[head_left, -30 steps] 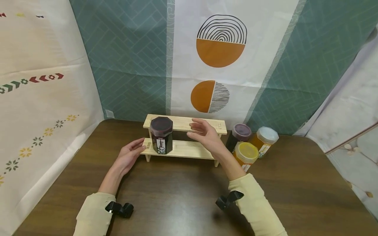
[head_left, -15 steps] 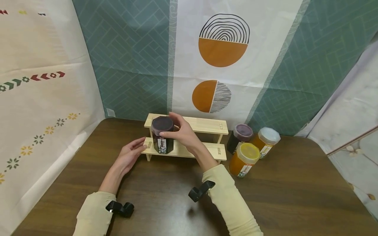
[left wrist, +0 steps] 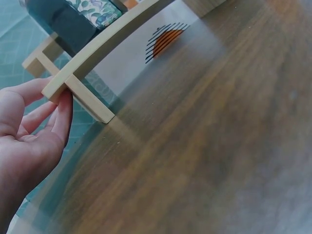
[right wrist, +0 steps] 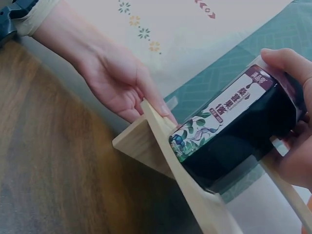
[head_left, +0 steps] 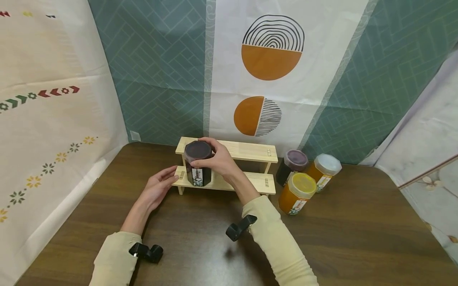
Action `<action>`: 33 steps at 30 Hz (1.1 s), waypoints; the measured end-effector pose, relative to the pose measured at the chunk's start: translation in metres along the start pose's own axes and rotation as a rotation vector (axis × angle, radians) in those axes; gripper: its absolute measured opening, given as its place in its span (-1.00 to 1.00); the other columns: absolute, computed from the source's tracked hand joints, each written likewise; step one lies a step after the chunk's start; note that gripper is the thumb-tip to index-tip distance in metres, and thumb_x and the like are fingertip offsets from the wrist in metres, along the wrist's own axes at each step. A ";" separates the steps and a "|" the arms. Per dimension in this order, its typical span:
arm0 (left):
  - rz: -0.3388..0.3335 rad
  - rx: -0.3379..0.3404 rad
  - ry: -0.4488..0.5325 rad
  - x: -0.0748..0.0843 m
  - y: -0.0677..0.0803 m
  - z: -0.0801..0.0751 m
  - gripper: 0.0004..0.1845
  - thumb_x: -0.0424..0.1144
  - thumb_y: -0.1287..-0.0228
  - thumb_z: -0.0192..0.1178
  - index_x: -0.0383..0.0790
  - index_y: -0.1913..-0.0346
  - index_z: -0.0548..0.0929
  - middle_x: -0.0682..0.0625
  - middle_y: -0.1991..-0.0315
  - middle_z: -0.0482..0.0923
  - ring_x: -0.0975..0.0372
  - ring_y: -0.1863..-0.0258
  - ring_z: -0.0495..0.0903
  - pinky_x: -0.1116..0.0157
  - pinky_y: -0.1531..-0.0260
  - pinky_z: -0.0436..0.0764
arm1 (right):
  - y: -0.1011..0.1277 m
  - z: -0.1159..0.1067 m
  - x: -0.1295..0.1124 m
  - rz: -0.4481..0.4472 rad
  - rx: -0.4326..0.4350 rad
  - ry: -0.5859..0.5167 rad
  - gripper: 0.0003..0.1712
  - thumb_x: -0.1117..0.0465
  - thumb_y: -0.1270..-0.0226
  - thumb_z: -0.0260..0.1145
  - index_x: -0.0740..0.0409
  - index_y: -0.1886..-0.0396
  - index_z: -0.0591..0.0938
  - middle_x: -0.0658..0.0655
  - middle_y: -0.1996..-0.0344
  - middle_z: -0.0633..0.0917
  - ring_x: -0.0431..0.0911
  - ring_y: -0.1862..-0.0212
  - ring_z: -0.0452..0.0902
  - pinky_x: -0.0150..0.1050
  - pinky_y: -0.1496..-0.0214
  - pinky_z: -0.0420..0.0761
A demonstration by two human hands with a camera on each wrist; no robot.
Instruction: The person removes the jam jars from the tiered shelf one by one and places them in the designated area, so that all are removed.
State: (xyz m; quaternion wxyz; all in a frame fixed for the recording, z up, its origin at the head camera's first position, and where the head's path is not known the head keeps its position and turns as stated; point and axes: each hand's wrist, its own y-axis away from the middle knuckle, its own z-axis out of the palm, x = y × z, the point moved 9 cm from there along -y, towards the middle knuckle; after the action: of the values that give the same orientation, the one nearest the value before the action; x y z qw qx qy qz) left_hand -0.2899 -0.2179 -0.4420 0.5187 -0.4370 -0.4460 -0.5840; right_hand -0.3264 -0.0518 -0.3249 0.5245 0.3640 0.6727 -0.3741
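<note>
A dark octagonal jar (head_left: 197, 159) with a purple lid and a printed label stands upright on the lower step of a two-tier wooden rack (head_left: 247, 180). My right hand (head_left: 222, 161) grips it near the lid, thumb in front and fingers behind; the right wrist view shows the jar (right wrist: 229, 126) upright against the lower board. At the rack's left end, my left hand (head_left: 157, 186) pinches the lower board (left wrist: 73, 73) between thumb and fingers, as the left wrist view shows.
Right of the rack stand another dark jar with a purple lid (head_left: 296, 159), an amber jar with a yellow lid (head_left: 298, 192) and an amber jar with a white lid (head_left: 323, 171). A patterned cloth (head_left: 171, 79) hangs behind the brown table (head_left: 200, 238).
My right hand has moved left from above the rack's right part and taken hold of the dark jar. The left hand stays at the rack's end.
</note>
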 end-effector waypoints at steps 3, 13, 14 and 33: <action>0.004 0.002 -0.006 -0.001 0.000 0.001 -0.41 -0.36 -0.31 0.04 -0.44 -0.32 0.10 -0.21 -0.15 0.19 0.33 0.05 0.41 0.47 0.08 0.40 | 0.000 -0.001 0.003 -0.025 0.012 0.000 -0.21 0.28 0.18 0.53 0.05 -0.15 0.43 0.05 0.03 0.50 -0.08 0.04 0.44 -0.20 0.03 0.45; 0.016 0.008 -0.006 -0.006 -0.004 -0.001 -0.38 -0.32 -0.28 0.10 -0.42 -0.32 0.13 -0.18 -0.12 0.23 0.32 0.06 0.42 0.47 0.07 0.40 | 0.027 -0.011 0.001 -0.092 -0.012 -0.049 -0.20 0.36 0.23 0.53 0.08 -0.13 0.45 0.10 0.05 0.52 -0.02 0.08 0.45 -0.20 0.11 0.51; 0.015 0.014 -0.005 -0.006 -0.004 -0.002 -0.39 -0.31 -0.28 0.10 -0.42 -0.32 0.14 -0.16 -0.11 0.24 0.32 0.06 0.43 0.47 0.08 0.41 | 0.030 -0.014 0.001 -0.091 -0.014 -0.057 -0.21 0.37 0.24 0.53 0.07 -0.13 0.46 0.10 0.05 0.52 -0.01 0.08 0.45 -0.19 0.12 0.52; -0.013 0.021 -0.035 -0.007 -0.003 -0.005 -0.32 -0.24 -0.22 0.17 -0.39 -0.33 0.14 -0.17 -0.15 0.22 0.33 0.07 0.42 0.49 0.11 0.42 | 0.072 -0.095 -0.013 -0.031 0.091 -0.162 -0.24 0.43 0.17 0.44 0.18 -0.15 0.44 0.23 0.00 0.45 0.05 0.05 0.42 -0.18 0.13 0.53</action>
State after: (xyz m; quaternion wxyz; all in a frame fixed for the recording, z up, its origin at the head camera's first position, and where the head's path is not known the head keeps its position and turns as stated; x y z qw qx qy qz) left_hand -0.2923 -0.2209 -0.4502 0.5117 -0.4388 -0.4638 -0.5749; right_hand -0.3017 0.0642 -0.3043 0.5542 0.3456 0.6161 -0.4403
